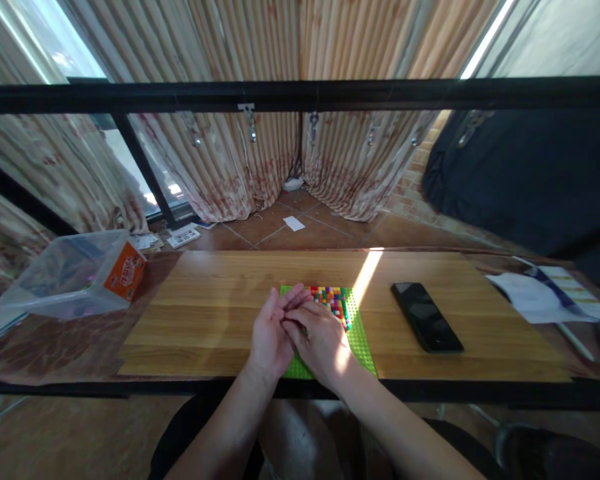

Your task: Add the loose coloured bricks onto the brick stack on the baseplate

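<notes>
A green studded baseplate (360,337) lies on the wooden board near its front edge. A patch of small coloured bricks (333,298) in red, yellow, blue and pink covers its far part. My left hand (270,333) and my right hand (320,343) meet over the plate's left half, fingertips touching each other. The fingers hide whatever small piece may be pinched between them. Both hands cover much of the plate.
A black phone (427,315) lies face up to the right of the plate. A clear plastic bag with an orange box (125,270) sits at the left. Papers (545,293) lie at the far right. A black bar (300,95) crosses overhead.
</notes>
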`<state>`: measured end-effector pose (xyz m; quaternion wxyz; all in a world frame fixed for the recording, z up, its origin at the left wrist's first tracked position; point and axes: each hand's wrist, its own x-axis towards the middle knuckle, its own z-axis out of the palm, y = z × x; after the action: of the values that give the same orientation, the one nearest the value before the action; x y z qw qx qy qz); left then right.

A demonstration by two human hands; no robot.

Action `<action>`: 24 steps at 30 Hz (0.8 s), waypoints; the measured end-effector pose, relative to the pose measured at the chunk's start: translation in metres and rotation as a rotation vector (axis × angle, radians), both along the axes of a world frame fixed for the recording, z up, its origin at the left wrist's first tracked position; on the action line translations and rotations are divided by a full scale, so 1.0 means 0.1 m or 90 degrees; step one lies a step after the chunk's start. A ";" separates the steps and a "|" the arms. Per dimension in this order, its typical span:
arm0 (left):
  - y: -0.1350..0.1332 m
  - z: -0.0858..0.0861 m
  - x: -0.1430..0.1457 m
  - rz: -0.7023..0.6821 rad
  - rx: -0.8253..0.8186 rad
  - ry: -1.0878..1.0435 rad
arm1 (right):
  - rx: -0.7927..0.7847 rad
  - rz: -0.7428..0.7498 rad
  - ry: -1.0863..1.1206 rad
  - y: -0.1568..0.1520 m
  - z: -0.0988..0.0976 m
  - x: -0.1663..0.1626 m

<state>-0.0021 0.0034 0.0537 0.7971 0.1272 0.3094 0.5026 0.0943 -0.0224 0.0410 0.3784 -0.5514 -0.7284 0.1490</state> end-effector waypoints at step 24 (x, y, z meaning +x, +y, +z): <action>0.06 -0.23 0.05 0.100 0.171 0.334 | -0.057 -0.115 0.196 0.04 -0.04 0.88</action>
<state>0.0028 0.0095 0.0306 0.6250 0.3323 0.4443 0.5492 0.1821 -0.0187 0.0373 0.4722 -0.6016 -0.6021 0.2293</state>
